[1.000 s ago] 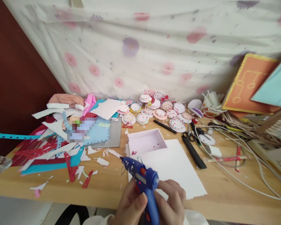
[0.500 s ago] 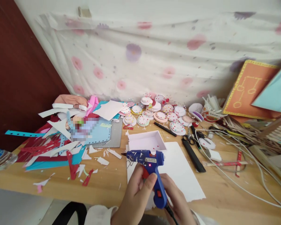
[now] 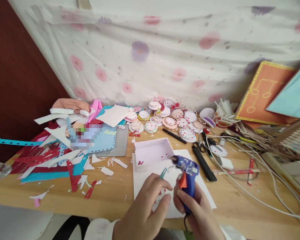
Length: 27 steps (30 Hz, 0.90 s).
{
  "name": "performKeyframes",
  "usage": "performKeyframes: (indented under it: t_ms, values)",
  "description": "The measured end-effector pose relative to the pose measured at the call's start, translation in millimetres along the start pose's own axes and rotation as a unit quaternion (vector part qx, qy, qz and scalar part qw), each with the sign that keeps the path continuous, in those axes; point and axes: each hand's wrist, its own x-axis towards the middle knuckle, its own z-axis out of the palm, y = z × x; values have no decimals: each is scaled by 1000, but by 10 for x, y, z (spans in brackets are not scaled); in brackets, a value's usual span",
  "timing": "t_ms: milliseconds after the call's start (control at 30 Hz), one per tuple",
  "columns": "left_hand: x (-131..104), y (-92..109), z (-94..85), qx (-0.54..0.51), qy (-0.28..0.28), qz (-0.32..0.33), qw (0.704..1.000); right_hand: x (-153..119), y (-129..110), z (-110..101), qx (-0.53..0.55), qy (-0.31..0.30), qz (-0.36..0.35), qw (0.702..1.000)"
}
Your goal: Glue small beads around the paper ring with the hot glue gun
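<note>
A blue hot glue gun (image 3: 189,183) with an orange trigger is in my right hand (image 3: 198,206), whose fingers wrap its handle. Its dark nozzle points up and left, just past the edge of a shallow white box (image 3: 150,155) with a few tiny red pieces inside. To the left of the gun, my left hand (image 3: 148,203) hovers over a white sheet (image 3: 205,190), thumb and index finger apart. Beyond its fingers shows the tip of a small teal object (image 3: 163,172) whose kind I cannot make out. Red-dotted white material lies partly hidden under that hand.
Paper scraps (image 3: 76,173) pile up on the left. Several decorated paper discs (image 3: 169,122) line the back. On the right are a black marker (image 3: 174,136), scissors (image 3: 200,147), a long black tool (image 3: 203,163), a white cable (image 3: 272,186) and a cup of glue sticks (image 3: 223,118).
The glue gun has gone from both hands into my right hand alone, moving right and turning its nozzle away from me. My left hand has let go of it. The teal object now shows.
</note>
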Motion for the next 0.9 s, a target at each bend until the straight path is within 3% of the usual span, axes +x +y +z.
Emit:
performKeyframes:
  t_ms: [100, 267, 533, 633, 767, 833, 900]
  values:
    - [-41, -73, -85, -14, -46, 1, 999, 39, -92, -24, 37, 26, -15, 999]
    - [-119, -171, -140, -71, -88, -56, 992, 74, -115, 35, 18, 33, -6, 999]
    - [-226, -218, -171, -99, -112, -74, 986, 71, -30, 144, -27, -36, 26, 999]
    - [-220, -279, -151, -214, -113, -72, 968, 81, -16, 159, -9, -35, 37, 999]
    - [-181, -366, -125, -367, -127, -98, 916, 117, -15, 132, -46, -12, 31, 998]
    - [-152, -400, -135, -382, -145, -126, 904, 132, -29, 123, -61, -24, 27, 997]
    - [-112, -426, -170, -358, -148, -147, 910, 153, -52, 109, -78, -42, 23, 996]
